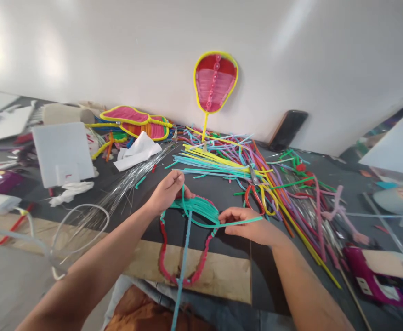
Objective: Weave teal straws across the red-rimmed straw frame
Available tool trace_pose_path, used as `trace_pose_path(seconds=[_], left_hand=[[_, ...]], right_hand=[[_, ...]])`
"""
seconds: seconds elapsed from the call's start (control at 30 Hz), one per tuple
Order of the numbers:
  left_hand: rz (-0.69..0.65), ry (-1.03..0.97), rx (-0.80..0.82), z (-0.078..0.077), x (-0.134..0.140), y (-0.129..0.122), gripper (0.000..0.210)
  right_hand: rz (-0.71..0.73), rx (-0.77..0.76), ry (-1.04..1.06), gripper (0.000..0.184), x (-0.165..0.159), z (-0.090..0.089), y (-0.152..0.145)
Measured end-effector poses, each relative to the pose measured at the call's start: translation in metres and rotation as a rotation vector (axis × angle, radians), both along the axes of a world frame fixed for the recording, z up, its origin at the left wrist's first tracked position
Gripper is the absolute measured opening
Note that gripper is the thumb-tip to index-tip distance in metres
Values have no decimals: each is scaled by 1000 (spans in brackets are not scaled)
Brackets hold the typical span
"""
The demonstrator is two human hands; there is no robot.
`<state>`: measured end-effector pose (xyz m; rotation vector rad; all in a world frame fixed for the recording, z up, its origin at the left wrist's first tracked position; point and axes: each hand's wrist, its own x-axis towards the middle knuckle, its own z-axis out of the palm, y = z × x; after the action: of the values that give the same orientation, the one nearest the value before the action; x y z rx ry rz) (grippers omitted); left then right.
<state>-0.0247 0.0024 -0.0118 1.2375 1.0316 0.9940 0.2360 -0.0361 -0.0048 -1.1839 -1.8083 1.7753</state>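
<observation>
A: Noting the hands first. What are they doing?

B: Left hand [168,191] is bending inward, thumb and forefinger pinching a teal strand [208,225]. Right hand [244,223] is reaching in low, fingers curling and touching the right side of a red-and-teal loop [201,210]; the strand is trailing past it.

A: And the loop is sitting where?

B: It's lying at the near edge of the bench [263,276], teal rows across its far part, its blue stem [186,243] running back over that edge.

A: What's hard to make out?

B: The stem is running out of view at the bottom. The left hand is covering the loop's far-left shoulder. Whether the right fingers are gripping the loop or only resting there, I can't tell. A magenta device [363,273] is showing only partly, toward the right.

A: Surroundings?

B: A white cable [91,205] is curling beside the left forearm. Just beyond the right hand, scissors [253,175] are lying on a pile of coloured strands [218,161], which is crowding the bench toward the far edge. Silvery wires [128,177] are fanning out left of the hands, a crumpled tissue [138,152] lying behind. Along the far edge, a phone [288,130] is leaning and a yellow-rimmed paddle [215,85] is standing upright before a white panel [135,50].
</observation>
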Motion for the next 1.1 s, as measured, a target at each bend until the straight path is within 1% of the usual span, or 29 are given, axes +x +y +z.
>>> trace_pose_path(seconds=[0.07,0.13,0.23,0.33,0.4,0.43,0.47,0.5,0.53,0.57,0.6,0.63,0.67,0.7,0.73,0.77,0.8,0.83,0.87,0.9,0.93,1.0,1.1], left_hand=[[-21,39,19,2,0,-2,31],[-18,65,55,4,0,-3,30],[-57,93,135,8,-1,-5,29],[-120,190,228,11,-4,-5,28],[-94,282,289,13,-6,-5,26],[-65,333,316,14,-7,-5,25],[-33,387,337,15,-8,-5,25],[1,448,350,16,-9,-5,24],[34,515,359,18,-10,-5,22],[62,583,365,19,-10,-5,21],[82,644,373,20,-11,-5,19],[98,696,387,20,-11,-5,18],[104,739,408,20,-11,-5,16],[104,771,432,20,-11,-5,16],[101,797,458,19,-10,-5,16],[98,817,484,18,-10,-5,16],[98,833,509,17,-10,-5,17],[100,844,533,15,-10,-5,17],[101,852,554,13,-10,-5,17],[106,859,571,11,-10,-5,17],[109,867,586,9,-11,-5,17],[109,889,609,7,-11,-4,16],[97,934,607,6,-11,-5,17]], right_hand=[[-29,-33,-25,26,4,0,1],[-131,-31,8,26,8,-2,1],[-292,33,149,27,8,-8,1],[-372,101,228,27,3,-14,0],[-406,145,187,28,0,-17,1],[-449,173,153,30,0,-17,3],[-523,218,122,33,1,-16,5],[-631,290,95,38,4,-13,8],[-761,396,68,44,8,-10,9],[-902,542,38,49,11,-4,11],[-1021,721,-16,52,14,2,10],[-1079,920,-115,57,14,9,9],[-1077,1104,-239,55,10,16,6],[-967,1255,-338,43,3,22,1],[-726,1324,-411,27,-8,26,-3],[-446,1314,-451,17,-22,28,-8],[-206,1295,-474,14,-38,28,-11],[-21,1276,-520,13,-55,26,-14],[115,1260,-587,13,-72,22,-16],[220,1245,-658,14,-87,17,-16],[285,1229,-715,14,-100,13,-16],[354,1197,-802,14,-119,6,-14],[386,1176,-877,15,-133,4,-12]])
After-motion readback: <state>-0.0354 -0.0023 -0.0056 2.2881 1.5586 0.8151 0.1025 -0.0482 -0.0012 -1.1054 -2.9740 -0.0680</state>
